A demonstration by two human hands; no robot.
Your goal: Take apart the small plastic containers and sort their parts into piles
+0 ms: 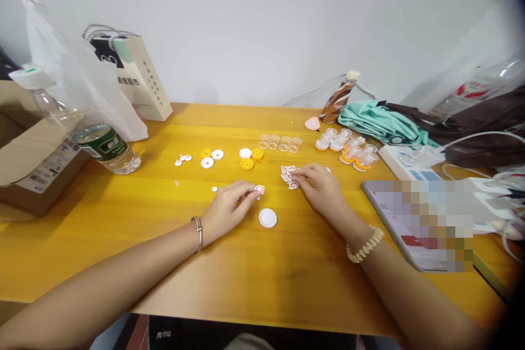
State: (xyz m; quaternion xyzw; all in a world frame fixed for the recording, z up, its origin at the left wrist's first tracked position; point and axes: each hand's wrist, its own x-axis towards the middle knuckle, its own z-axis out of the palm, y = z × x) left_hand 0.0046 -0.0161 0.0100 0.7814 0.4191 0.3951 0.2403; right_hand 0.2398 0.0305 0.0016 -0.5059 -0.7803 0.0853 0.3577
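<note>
Head view. All positions are given relative to the plain white disc (268,218). My left forearm extends forward and inward from the near left; the left hand (225,208) is palm-down, just left of and beyond the disc. Its thumb and index finger are clamped on a small white part (259,189), held just beyond the disc. My right forearm enters from the near right, and the right hand (322,188) reaches to the far right of the disc. Its thumb and fingertips are close together at the edge of the white openwork pieces (288,170); I cannot tell whether they grip one. The wooden surface (246,273) carries all parts. Beyond the disc stand four clear cups (280,143); to its far left lie yellow rings (246,164) and small white caps (183,158). Clear-topped assemblies (327,139) lie to its far right. Well left of the disc are a water bottle (104,145) and a cardboard box (24,158); well right, a tablet-like device (388,216). Behind the surface is a pale wall (246,27).
</note>
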